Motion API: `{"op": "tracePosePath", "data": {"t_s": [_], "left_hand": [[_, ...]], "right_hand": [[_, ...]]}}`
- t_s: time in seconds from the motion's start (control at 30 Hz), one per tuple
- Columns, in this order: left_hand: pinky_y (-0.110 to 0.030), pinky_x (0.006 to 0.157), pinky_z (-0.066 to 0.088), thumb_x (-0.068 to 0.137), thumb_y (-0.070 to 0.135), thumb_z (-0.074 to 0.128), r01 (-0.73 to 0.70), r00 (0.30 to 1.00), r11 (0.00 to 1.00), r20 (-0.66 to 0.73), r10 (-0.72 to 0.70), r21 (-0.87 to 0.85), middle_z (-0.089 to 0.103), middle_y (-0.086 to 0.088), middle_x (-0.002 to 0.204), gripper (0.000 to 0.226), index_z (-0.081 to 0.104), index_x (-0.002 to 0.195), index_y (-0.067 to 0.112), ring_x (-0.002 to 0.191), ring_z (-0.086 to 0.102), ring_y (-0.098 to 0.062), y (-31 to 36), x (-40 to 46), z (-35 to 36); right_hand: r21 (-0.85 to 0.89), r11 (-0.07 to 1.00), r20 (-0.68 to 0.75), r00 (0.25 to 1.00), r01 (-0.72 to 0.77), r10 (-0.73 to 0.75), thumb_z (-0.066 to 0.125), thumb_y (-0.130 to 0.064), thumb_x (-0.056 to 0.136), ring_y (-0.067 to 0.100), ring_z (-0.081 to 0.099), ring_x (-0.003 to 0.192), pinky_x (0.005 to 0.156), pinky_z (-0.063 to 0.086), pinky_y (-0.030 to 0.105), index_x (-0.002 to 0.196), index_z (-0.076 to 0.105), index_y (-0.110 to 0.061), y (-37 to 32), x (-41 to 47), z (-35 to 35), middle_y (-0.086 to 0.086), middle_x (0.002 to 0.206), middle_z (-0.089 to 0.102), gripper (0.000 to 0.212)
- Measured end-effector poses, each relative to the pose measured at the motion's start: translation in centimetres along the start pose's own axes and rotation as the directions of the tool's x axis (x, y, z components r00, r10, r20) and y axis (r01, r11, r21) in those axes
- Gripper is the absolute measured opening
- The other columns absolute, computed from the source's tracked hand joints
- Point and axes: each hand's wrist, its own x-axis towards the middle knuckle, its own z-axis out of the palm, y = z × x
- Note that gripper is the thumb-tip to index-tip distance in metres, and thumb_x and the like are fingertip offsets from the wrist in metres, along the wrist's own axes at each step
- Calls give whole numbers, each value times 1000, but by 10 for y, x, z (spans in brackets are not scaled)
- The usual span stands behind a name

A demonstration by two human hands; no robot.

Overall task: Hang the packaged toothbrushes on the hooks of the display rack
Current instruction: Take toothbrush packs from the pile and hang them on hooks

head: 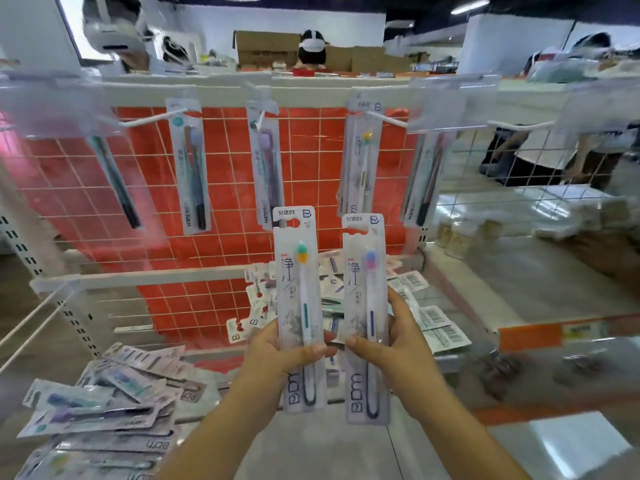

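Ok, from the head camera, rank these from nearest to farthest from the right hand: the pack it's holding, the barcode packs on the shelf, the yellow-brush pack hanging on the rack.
1. Pack with the purple brush: gripped in the right hand.
2. Barcode packs: lying on the shelf just right of the hand.
3. Yellow-brush pack: hanging on a hook, up and behind.

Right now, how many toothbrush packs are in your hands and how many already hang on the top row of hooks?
Held in left hand: 1 pack
Held in right hand: 1 pack
Hanging on top-row hooks: 5 that I can make out
Total: 7
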Motion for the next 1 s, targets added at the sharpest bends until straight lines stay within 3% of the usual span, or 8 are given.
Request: {"op": "tracePosePath", "data": {"t_s": [0.1, 0.37, 0.5, 0.67, 0.83, 1.0], "left_hand": [[-35, 69, 59, 58, 4, 72, 5, 1000, 1000, 16, -5, 14, 74, -11, 93, 51, 60, 107, 7, 84, 71, -27, -5, 3, 7], [-35, 70, 58, 55, 4, 73, 37, 999, 999, -20, -38, -14, 74, -12, 90, 53, 60, 106, 4, 82, 71, -26, -11, 3, 21], [-38, 75, 56, 48, 5, 79, 58, 995, 998, -73, -61, -38, 73, -13, 86, 62, 59, 107, 2, 81, 71, -29, -18, -4, 23], [-44, 78, 56, 51, -1, 81, 57, 988, 995, -140, -68, -78, 71, -19, 85, 62, 57, 108, -2, 80, 69, -37, -31, -14, 18], [-33, 61, 58, 54, -4, 70, 47, 978, 986, -194, -78, -160, 71, -19, 79, 49, 60, 102, 0, 70, 70, -29, -36, -26, 12], [-34, 62, 58, 55, -2, 68, 50, 972, 985, -218, -86, -166, 72, -14, 78, 51, 58, 106, 2, 69, 70, -27, -38, -34, -2]], "right_hand": [[12, 1000, -25, 999, -21, 21, 74, 2, 73, 20, 66, 101, 88, 53, 49, 126, 45, -33, 2, 0, -11, 2, 110, 69, 70], [37, 997, 11, 998, -64, 64, 70, 8, 74, 19, 69, 94, 84, 55, 46, 117, 50, -37, 7, 2, -24, 0, 102, 72, 65], [50, 994, 55, 994, -94, 91, 68, 12, 74, 20, 69, 95, 84, 55, 45, 125, 47, -33, 10, 1, -27, 2, 103, 71, 71], [44, 988, 131, 981, -147, 140, 66, 14, 75, 17, 71, 85, 67, 57, 28, 110, 51, -39, 20, -2, -27, 1, 94, 74, 65], [-13, 987, 155, 974, -163, 163, 69, 8, 75, 18, 70, 90, 81, 55, 42, 115, 50, -40, 28, -4, -21, 1, 100, 72, 65], [-47, 982, 148, 971, -181, 186, 69, 6, 75, 18, 68, 96, 87, 53, 45, 129, 45, -34, 31, -11, -14, -1, 104, 71, 71]]}}
